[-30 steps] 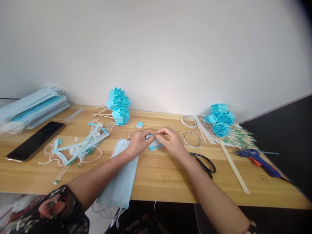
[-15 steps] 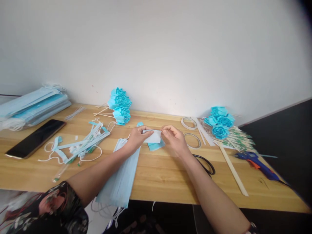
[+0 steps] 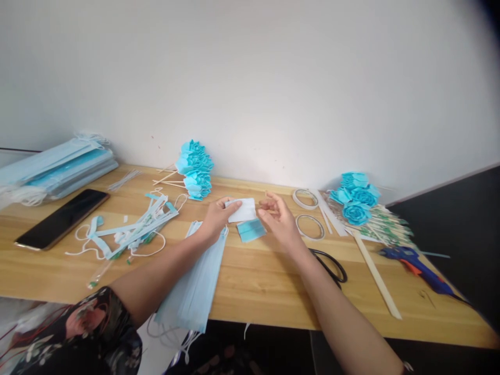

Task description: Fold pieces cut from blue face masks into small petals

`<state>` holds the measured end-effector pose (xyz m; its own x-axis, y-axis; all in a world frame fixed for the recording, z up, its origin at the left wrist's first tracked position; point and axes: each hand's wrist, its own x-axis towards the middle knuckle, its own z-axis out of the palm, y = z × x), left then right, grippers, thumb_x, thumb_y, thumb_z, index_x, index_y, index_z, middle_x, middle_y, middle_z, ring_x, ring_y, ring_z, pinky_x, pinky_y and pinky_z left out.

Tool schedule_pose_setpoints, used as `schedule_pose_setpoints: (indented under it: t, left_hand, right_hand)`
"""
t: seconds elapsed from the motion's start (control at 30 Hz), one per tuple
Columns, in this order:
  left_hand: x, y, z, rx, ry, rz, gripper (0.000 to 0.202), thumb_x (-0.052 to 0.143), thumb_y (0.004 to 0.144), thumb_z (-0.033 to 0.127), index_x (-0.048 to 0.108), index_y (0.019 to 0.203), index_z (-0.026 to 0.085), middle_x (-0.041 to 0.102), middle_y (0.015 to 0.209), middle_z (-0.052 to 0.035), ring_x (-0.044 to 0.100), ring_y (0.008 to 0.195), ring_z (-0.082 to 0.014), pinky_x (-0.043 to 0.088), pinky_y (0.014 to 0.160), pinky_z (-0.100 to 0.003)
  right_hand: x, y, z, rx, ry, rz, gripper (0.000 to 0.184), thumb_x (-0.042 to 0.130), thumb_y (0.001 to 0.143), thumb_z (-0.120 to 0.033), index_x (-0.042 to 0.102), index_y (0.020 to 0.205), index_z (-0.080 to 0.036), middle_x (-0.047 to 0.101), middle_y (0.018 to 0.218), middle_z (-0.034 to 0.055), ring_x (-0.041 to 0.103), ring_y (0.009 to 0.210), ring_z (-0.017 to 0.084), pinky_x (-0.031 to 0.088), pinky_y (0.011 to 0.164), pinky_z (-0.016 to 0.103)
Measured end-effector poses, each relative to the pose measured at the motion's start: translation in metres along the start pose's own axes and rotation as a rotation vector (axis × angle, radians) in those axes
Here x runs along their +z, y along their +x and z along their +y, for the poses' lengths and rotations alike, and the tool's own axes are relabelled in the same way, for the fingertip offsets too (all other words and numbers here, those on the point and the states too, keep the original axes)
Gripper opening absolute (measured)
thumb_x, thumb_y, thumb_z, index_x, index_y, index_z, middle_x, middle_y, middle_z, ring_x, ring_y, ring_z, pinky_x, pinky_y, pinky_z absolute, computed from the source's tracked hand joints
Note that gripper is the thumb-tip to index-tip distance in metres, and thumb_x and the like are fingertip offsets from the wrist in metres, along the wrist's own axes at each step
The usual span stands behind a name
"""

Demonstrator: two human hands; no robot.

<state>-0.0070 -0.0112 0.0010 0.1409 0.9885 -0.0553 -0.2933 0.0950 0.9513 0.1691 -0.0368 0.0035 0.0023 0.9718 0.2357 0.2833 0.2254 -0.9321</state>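
Note:
My left hand [image 3: 219, 219] pinches a small white piece of mask fabric [image 3: 242, 209] between thumb and fingers, at the piece's left side. Just off its right edge is my right hand [image 3: 279, 219], index finger raised and thumb apart from it, with nothing visible between them. A blue fabric piece [image 3: 251, 230] lies on the table under the white one. Beside my left forearm several blue face masks [image 3: 201, 281] are laid out, partly covered by the arm and reaching over the table's front edge.
Blue fabric roses [image 3: 197, 166] on sticks lie at the back, with more roses [image 3: 356, 200] to the right. Tape rolls [image 3: 310, 227], black-handled scissors [image 3: 330, 265] and a glue gun [image 3: 416, 268] are on the right. Leftward are mask scraps [image 3: 136, 229], a phone [image 3: 62, 219] and stacked masks [image 3: 66, 166].
My right hand has let go of the white piece's right edge, and its fingers have spread. The white piece has shifted slightly up and left, uncovering more of the blue piece.

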Motion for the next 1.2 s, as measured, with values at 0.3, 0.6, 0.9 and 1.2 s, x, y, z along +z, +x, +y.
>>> schedule_pose_setpoints:
  t: [0.3, 0.6, 0.9, 1.2]
  left_hand:
    - [0.001, -0.002, -0.004, 0.059, 0.187, -0.171, 0.036, 0.069, 0.068, 0.048, 0.063, 0.076, 0.014, 0.059, 0.064, 0.0009, 0.049, 0.055, -0.0084, 0.039, 0.053, -0.021]
    - [0.005, -0.004, -0.005, 0.239, 0.449, -0.277, 0.032, 0.068, 0.071, 0.035, 0.062, 0.095, 0.014, 0.065, 0.085, -0.004, 0.06, 0.074, -0.0149, 0.047, 0.065, -0.024]
    - [-0.003, 0.002, -0.001, 0.068, 0.123, -0.078, 0.028, 0.072, 0.067, 0.037, 0.06, 0.073, 0.013, 0.061, 0.067, -0.0007, 0.055, 0.06, -0.011, 0.041, 0.055, -0.021]
    - [-0.003, 0.004, 0.004, -0.084, -0.295, -0.07, 0.027, 0.078, 0.065, 0.027, 0.061, 0.079, 0.011, 0.066, 0.073, -0.0035, 0.063, 0.066, -0.0136, 0.051, 0.061, -0.025]
  right_hand:
    - [-0.002, 0.003, 0.001, 0.05, 0.205, 0.017, 0.059, 0.061, 0.075, -0.029, 0.042, 0.131, -0.023, 0.055, 0.077, -0.0034, 0.056, 0.07, 0.013, 0.046, 0.067, 0.026]
    - [0.0, -0.001, -0.003, -0.083, 0.068, -0.003, 0.057, 0.06, 0.077, -0.024, 0.044, 0.132, -0.026, 0.053, 0.077, -0.0025, 0.053, 0.07, 0.013, 0.046, 0.065, 0.026]
    - [-0.011, -0.007, -0.013, -0.163, -0.024, 0.087, 0.032, 0.049, 0.089, -0.04, 0.062, 0.068, -0.02, 0.066, 0.08, 0.0048, 0.061, 0.082, 0.019, 0.049, 0.076, 0.034]
    - [-0.002, -0.006, -0.009, -0.423, -0.356, 0.215, 0.024, 0.059, 0.082, -0.022, 0.06, 0.106, -0.024, 0.065, 0.103, 0.0046, 0.061, 0.098, 0.02, 0.048, 0.089, 0.039]
